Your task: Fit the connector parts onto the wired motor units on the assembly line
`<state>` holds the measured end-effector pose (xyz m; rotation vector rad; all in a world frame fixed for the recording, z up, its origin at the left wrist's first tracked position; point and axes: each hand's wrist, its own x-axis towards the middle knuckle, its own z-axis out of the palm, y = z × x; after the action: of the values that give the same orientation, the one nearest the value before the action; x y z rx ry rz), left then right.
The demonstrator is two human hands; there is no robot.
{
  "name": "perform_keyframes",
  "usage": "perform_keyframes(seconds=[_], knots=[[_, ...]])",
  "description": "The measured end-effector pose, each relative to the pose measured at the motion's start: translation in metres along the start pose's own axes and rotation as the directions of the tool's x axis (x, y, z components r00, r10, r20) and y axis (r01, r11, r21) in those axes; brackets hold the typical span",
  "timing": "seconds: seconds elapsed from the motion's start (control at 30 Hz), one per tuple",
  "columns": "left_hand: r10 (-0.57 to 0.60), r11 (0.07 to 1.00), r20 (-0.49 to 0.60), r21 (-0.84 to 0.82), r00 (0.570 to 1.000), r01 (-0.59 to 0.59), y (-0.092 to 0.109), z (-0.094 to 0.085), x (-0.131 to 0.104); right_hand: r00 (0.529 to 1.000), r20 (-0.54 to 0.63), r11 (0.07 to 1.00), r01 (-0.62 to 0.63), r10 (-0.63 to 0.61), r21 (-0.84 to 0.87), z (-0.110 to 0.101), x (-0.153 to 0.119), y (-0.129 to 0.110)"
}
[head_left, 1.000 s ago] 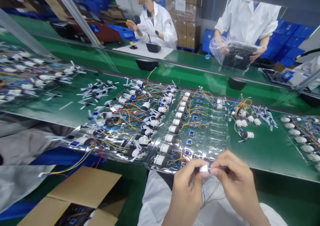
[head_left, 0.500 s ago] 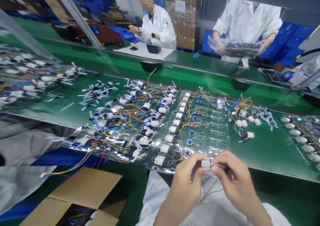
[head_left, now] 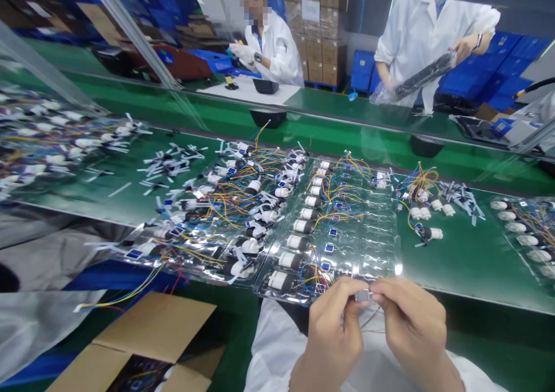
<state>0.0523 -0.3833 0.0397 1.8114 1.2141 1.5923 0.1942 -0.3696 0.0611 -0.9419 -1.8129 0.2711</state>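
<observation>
My left hand [head_left: 333,328] is closed, thumb and forefinger pinching a small grey rectangular piece with a pale edge [head_left: 362,295]. My right hand [head_left: 411,322] is closed too, its fingertips meeting the right end of that piece; what lies inside its fingers is hidden. Thin wires [head_left: 372,318] hang down between both hands. Just beyond them lies a clear plastic tray [head_left: 381,247] with a column of white-and-black cylindrical parts [head_left: 296,242], small blue squares [head_left: 329,248] and coloured wires.
Left of this tray is another tray [head_left: 203,270] crowded with wired parts and white strips. Loose wired parts [head_left: 433,233] and a strip pile [head_left: 462,200] lie to the right. An open cardboard box [head_left: 160,328] stands below left. Two people in white coats work across the bench.
Both my hands have come slightly down and right, still pinching the grey piece, which now shows more of its face. Across the bench, a person has tilted a bagged dark item.
</observation>
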Motion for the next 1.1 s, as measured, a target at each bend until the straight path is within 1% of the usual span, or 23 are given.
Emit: perform_keyframes(seconds=[0.07,0.13,0.17,0.23,0.27,0.33,0.4,0.43,0.47,0.5,0.57,0.6,0.63,0.7,0.77,0.83,0.9,0.97,1.03,1.1], knots=[[0.035,0.999,0.005,0.024,0.999,-0.036,0.0,0.002,0.001,1.0,0.004,1.0,-0.003,0.003,-0.01,-0.002,0.0,0.0],[0.063,0.997,0.007,0.048,0.998,-0.063,-0.001,0.003,0.0,0.999,0.043,1.0,-0.026,0.026,0.001,-0.004,0.001,0.002],[0.072,0.996,0.016,0.052,0.997,-0.072,-0.002,0.003,0.0,0.996,0.076,0.999,-0.052,0.051,0.017,-0.005,0.002,0.003],[0.093,0.995,0.051,0.042,0.994,-0.095,-0.004,0.0,-0.002,0.977,0.167,0.987,-0.145,0.133,0.062,-0.009,0.002,0.006],[0.094,0.995,0.076,0.03,0.993,-0.096,-0.006,-0.002,-0.003,0.959,0.218,0.975,-0.204,0.181,0.086,-0.012,0.003,0.008],[0.08,0.997,0.133,-0.005,0.988,-0.08,-0.008,-0.007,-0.005,0.907,0.332,0.941,-0.313,0.257,0.127,-0.019,0.004,0.011],[0.036,0.999,0.19,-0.016,0.981,-0.034,-0.011,-0.011,-0.007,0.852,0.438,0.907,-0.388,0.286,0.163,-0.029,0.01,0.013],[0.008,1.0,0.213,-0.002,0.977,-0.008,-0.013,-0.013,-0.007,0.834,0.473,0.891,-0.413,0.286,0.189,-0.034,0.015,0.014],[-0.013,1.0,0.231,0.022,0.973,0.008,-0.015,-0.014,-0.007,0.826,0.49,0.874,-0.43,0.28,0.225,-0.04,0.022,0.015],[-0.025,0.999,0.252,0.046,0.967,0.014,-0.015,-0.015,-0.005,0.827,0.493,0.857,-0.44,0.27,0.269,-0.046,0.03,0.016],[-0.044,0.997,0.317,0.067,0.947,0.024,-0.015,-0.018,0.004,0.85,0.464,0.829,-0.434,0.249,0.351,-0.056,0.051,0.019],[-0.066,0.997,0.363,0.061,0.929,0.047,-0.014,-0.02,0.012,0.863,0.442,0.826,-0.424,0.243,0.373,-0.059,0.064,0.023],[-0.102,0.995,0.406,0.039,0.908,0.094,-0.012,-0.022,0.022,0.875,0.416,0.831,-0.411,0.246,0.375,-0.061,0.077,0.029],[-0.207,0.967,0.455,-0.037,0.866,0.251,-0.011,-0.028,0.053,0.896,0.349,0.857,-0.392,0.274,0.334,-0.059,0.104,0.05],[-0.301,0.9,0.431,-0.167,0.851,0.403,-0.015,-0.03,0.093,0.904,0.283,0.875,-0.396,0.319,0.277,-0.054,0.13,0.082],[-0.377,0.845,0.361,-0.242,0.853,0.476,-0.026,-0.027,0.139,0.894,0.25,0.865,-0.431,0.372,0.255,-0.048,0.151,0.12],[-0.4,0.842,0.311,-0.246,0.862,0.48,-0.045,-0.015,0.184,0.888,0.218,0.856,-0.452,0.405,0.252,-0.043,0.164,0.156],[-0.437,0.837,0.267,-0.229,0.859,0.498,-0.068,0.003,0.219,0.879,0.193,0.846,-0.473,0.435,0.245,-0.04,0.168,0.185],[-0.486,0.823,0.235,-0.201,0.842,0.531,-0.092,0.027,0.243,0.864,0.189,0.834,-0.501,0.467,0.23,-0.037,0.166,0.208],[-0.521,0.811,0.196,-0.19,0.831,0.554,-0.113,0.049,0.256,0.844,0.201,0.821,-0.532,0.497,0.204,-0.032,0.158,0.225]])
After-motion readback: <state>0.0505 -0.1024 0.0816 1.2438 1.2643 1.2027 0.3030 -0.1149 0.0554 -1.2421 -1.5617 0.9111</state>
